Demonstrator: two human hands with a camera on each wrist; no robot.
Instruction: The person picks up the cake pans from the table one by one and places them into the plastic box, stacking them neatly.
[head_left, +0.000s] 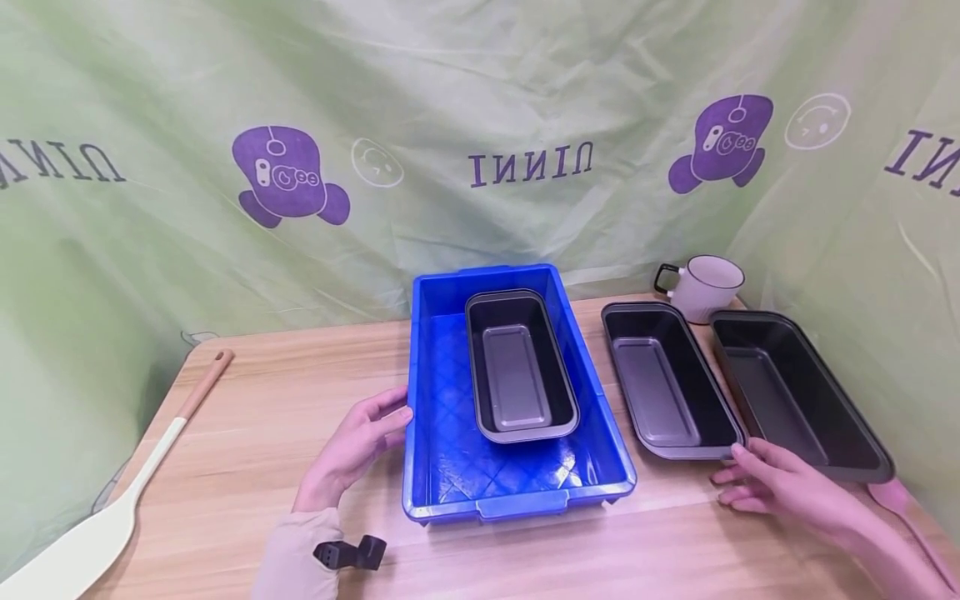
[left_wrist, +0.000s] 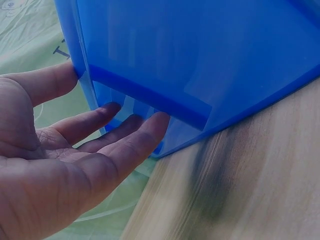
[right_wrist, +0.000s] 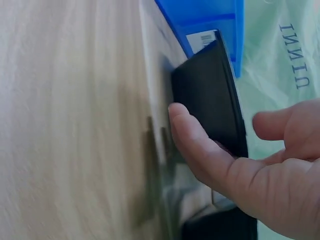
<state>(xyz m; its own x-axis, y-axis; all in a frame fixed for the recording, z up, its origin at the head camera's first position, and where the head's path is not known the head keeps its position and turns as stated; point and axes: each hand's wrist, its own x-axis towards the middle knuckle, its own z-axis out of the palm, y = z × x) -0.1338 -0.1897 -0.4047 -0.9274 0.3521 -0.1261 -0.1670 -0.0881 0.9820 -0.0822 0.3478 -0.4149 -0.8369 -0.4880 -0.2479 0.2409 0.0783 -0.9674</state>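
A blue plastic bin (head_left: 442, 467) stands mid-table, with one dark loaf pan (head_left: 516, 375) lying inside it. My left hand (head_left: 360, 442) is at the bin's left wall, thumb at the rim and loosely bent fingers against the outside; the left wrist view shows these fingers (left_wrist: 142, 137) by a ridge below the rim. Right of the bin lies a second loaf pan (head_left: 654, 392). At its near right corner is my right hand (head_left: 780, 483), thumb spread from the fingers. The right wrist view shows a gap between that thumb and the pan's dark wall (right_wrist: 205, 90).
A third loaf pan (head_left: 780, 392) lies at the far right, close to the second. Behind the pans stands a white mug (head_left: 705, 287). A spatula (head_left: 161, 458) with a wooden handle lies along the left edge. A pink utensil (head_left: 896, 500) is partly hidden behind the right arm.
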